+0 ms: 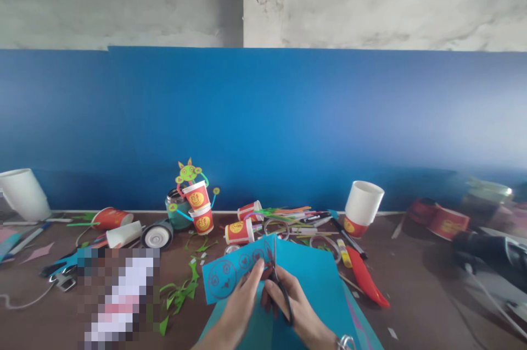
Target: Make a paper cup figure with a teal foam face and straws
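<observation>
My left hand [246, 288] pinches a strip of blue paper [209, 271] with a face, small hearts in circles and pointed shapes drawn on it in dark line. My right hand [294, 303] is closed on black-handled scissors [284, 298], their blades pointing away from me at the strip's right end. Whether the blades are apart cannot be made out. Beneath both hands lie larger sheets of blue paper [317, 278]. Behind them stands a figure of two stacked red paper cups [202, 221] with a green paper head [189, 173].
Green paper scraps [181, 292] lie left of the sheets. Behind are tipped red cups [239, 232], pens and coloured sticks [292, 215]. To the right are stacked white cups [364, 201], a glue stick [344, 253] and a red pointed object [364, 278]. A blue partition [267, 119] closes the back.
</observation>
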Demonstrator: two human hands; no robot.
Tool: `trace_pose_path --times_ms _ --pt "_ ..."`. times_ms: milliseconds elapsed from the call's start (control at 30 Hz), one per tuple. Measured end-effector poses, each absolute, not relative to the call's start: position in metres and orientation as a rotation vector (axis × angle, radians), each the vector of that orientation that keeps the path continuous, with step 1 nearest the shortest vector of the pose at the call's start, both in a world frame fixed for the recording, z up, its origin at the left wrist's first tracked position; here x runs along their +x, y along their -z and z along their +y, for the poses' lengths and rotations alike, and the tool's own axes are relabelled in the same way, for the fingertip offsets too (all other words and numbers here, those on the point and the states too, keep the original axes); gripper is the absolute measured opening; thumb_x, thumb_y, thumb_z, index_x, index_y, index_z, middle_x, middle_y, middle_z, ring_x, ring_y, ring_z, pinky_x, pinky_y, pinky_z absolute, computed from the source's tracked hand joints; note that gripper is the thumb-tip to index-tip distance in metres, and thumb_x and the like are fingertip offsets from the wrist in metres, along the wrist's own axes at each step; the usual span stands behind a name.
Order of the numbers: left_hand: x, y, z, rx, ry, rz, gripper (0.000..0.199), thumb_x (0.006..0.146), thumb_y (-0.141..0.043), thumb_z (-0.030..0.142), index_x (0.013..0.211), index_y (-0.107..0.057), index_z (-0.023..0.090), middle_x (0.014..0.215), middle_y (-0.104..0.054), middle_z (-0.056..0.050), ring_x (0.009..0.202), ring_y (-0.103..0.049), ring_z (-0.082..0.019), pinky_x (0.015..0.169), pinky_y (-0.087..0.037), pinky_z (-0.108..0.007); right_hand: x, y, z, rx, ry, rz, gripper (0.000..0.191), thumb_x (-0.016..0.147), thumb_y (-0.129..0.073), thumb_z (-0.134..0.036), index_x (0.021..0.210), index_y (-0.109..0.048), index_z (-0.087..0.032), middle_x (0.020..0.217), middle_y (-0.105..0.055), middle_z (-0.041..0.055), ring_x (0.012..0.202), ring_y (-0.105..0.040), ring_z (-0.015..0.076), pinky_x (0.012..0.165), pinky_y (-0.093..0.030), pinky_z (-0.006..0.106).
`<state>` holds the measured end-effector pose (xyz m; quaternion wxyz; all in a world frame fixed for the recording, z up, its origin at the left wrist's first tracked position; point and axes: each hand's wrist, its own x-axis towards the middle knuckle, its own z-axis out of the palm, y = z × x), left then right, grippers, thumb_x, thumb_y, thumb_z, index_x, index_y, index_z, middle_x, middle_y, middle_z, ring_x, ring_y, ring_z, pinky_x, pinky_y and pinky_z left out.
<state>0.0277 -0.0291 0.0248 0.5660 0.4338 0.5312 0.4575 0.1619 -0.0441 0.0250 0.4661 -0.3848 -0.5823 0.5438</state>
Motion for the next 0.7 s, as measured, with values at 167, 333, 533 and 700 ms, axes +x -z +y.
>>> trace_pose_path --times_ms 167,333,533,700 --pt "0.0287 -0.0214 -0.0274 1.022 -1.038 1.211 0.052 0.073 -0.06 0.056 0.105 -0.068 0.015 0.117 -0.065 -0.009 0.12 -0.051 -0.028 0.105 -0.036 -0.036 0.161 -0.0203 -0.0421 -0.965 -1.337 -1.423 0.044 0.079 -0.054 -0.059 0.079 -0.052 -0.016 0.058 -0.053 -0.0026 0.045 -0.042 0.0071 0.041 -0.032 0.018" --pt "0.0289 -0.0229 -0.0267 1.033 -1.032 1.212 0.044 0.078 -0.057 0.048 0.106 -0.068 0.015 0.12 -0.064 -0.009 0.123 -0.048 -0.027 0.106 -0.034 -0.037 0.1598 -0.0204 -0.0435 -0.982 -1.343 -1.392 0.044 0.078 -0.055 -0.06 0.076 -0.051 -0.016 0.055 -0.051 -0.0038 0.041 -0.04 0.0056 0.038 -0.03 0.016" --pt "0.0276 -0.028 -0.0282 1.053 -1.046 1.2 0.048 0.076 -0.061 0.051 0.107 -0.068 0.015 0.119 -0.065 -0.008 0.121 -0.05 -0.027 0.104 -0.036 -0.034 0.16 -0.0183 -0.0427 -1.003 -1.344 -1.374 0.045 0.077 -0.056 -0.061 0.075 -0.05 -0.016 0.052 -0.052 -0.0038 0.038 -0.041 0.0053 0.035 -0.028 0.016" --pt "0.0259 -0.0244 -0.0276 1.064 -1.046 1.218 0.05 0.074 -0.062 0.053 0.108 -0.068 0.016 0.119 -0.064 -0.008 0.12 -0.051 -0.027 0.102 -0.038 -0.033 0.1607 -0.014 -0.0398 -1.033 -1.34 -1.365 0.047 0.074 -0.058 -0.063 0.073 -0.049 -0.017 0.049 -0.052 -0.0041 0.037 -0.044 0.0062 0.034 -0.03 0.016"
